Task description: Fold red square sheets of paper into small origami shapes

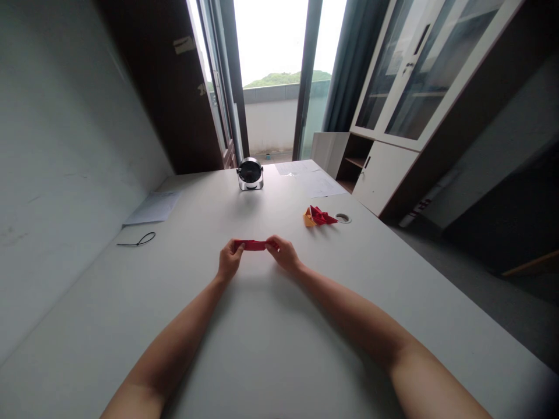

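Note:
Between my two hands stretches a strip of folded red paper (254, 245), held level just above the white table. My left hand (229, 258) pinches its left end, thumb in front. The right end is pinched by the fingertips of my right hand (283, 251). Both hands are closed, and their fingers hide the ends of the strip. Beyond my right hand, a small cluster of folded red paper pieces (321, 215) rests on the table, with an orange folded paper piece (309, 218) at its left side.
A roll of tape (343, 218) lies right of the folded pieces. Farther back stands a round black-and-silver device (250, 173). Paper sheets (323, 184) lie at the back right, another sheet (152, 208) at the left by a black cable tie (142, 240). The white table (262, 349) meets a wall at left.

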`<state>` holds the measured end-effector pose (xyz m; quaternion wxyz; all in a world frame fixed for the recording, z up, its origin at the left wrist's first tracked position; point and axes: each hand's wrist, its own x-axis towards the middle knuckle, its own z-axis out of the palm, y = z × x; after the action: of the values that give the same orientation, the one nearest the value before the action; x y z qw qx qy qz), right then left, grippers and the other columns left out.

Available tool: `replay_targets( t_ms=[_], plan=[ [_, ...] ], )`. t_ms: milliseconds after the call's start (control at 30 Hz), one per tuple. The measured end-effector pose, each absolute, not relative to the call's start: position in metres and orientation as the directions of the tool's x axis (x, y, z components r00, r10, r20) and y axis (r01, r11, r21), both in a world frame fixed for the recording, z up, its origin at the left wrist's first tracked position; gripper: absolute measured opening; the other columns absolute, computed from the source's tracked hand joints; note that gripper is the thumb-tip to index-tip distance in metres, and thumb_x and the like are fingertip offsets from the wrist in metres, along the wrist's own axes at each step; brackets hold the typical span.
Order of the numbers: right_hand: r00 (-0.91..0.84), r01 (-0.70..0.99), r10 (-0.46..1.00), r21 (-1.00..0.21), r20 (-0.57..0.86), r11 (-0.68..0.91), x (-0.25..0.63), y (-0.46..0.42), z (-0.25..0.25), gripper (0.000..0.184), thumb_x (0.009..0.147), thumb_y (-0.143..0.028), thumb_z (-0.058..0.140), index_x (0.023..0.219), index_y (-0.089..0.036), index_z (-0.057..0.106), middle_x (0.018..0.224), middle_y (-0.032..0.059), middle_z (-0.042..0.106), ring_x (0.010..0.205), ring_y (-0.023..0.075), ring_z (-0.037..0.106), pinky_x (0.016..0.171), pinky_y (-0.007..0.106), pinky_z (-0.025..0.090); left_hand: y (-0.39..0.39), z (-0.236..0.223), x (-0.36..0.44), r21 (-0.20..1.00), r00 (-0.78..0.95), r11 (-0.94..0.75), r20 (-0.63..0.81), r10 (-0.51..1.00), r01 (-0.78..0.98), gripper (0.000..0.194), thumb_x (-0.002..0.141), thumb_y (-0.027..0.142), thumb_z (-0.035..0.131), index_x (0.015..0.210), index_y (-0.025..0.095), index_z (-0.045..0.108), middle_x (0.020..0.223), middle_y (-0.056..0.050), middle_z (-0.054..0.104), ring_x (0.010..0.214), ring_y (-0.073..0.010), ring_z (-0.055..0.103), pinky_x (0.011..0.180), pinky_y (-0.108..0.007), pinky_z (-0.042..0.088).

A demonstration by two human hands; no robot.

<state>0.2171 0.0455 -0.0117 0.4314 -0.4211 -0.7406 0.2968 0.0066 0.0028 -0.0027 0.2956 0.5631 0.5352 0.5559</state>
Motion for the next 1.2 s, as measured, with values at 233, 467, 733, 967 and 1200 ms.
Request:
replay_targets(
  t_ms=[233,467,733,967,1200],
  plan=[
    [-0.25,0.357,0.866,-0.79,0.433,0.498,0.2185,0.046,-0.0116,0.015,0.089,-0.03,0.054,0.089,-0.02,0.065,0.076,0.0011,0.066,0.068,0.0144,0.056,0.067,0.025,0.043,0.004,-0.0063,0.0035,0.901,-0.228,-0.263,0.352,0.908,0.344,0.021,0.088,0.037,0.057,0.091,0.018,0.066,0.073,-0.001,0.064,0.063,-0.0139,0.054,0.059,-0.024,0.041],
    [-0.25,0.365,0.866,-0.786,0.434,0.499,0.2171,0.0462,-0.0121,0.014,0.088,-0.029,0.054,0.088,-0.02,0.065,0.076,0.0016,0.066,0.067,0.0144,0.055,0.067,0.026,0.043,0.0063,-0.0103,-0.0003,0.893,-0.248,-0.241,0.349,0.904,0.379,0.019,0.087,0.031,0.054,0.094,0.019,0.067,0.072,-0.001,0.063,0.062,-0.0144,0.056,0.058,-0.024,0.042],
    [-0.255,0.367,0.868,-0.788,0.426,0.494,0.2173,0.0468,-0.0124,0.013,0.086,-0.027,0.055,0.088,-0.02,0.066,0.077,0.0018,0.067,0.069,0.015,0.057,0.068,0.026,0.044,0.007,-0.0102,0.0007,0.906,-0.262,-0.231,0.333,0.906,0.354,0.021,0.085,0.03,0.053,0.094,0.019,0.068,0.074,-0.002,0.065,0.061,-0.0142,0.058,0.058,-0.024,0.044],
    [-0.266,0.358,0.864,-0.788,0.428,0.501,0.2181,0.0465,-0.0117,0.014,0.087,-0.028,0.054,0.087,-0.02,0.066,0.077,0.0016,0.067,0.068,0.0147,0.057,0.067,0.026,0.043,0.0075,-0.0105,0.0002,0.906,-0.247,-0.229,0.327,0.912,0.356,0.021,0.084,0.027,0.052,0.095,0.018,0.068,0.074,-0.001,0.065,0.06,-0.0136,0.058,0.059,-0.024,0.045],
    [-0.286,0.361,0.857,-0.78,0.429,0.511,0.2181,0.0459,-0.0107,0.016,0.088,-0.029,0.054,0.087,-0.02,0.067,0.076,0.0015,0.066,0.068,0.0147,0.056,0.067,0.026,0.043,0.0077,-0.0106,0.0008,0.909,-0.236,-0.224,0.318,0.918,0.351,0.022,0.084,0.029,0.054,0.098,0.018,0.068,0.074,-0.001,0.065,0.061,-0.0137,0.059,0.059,-0.024,0.045]
  ],
)
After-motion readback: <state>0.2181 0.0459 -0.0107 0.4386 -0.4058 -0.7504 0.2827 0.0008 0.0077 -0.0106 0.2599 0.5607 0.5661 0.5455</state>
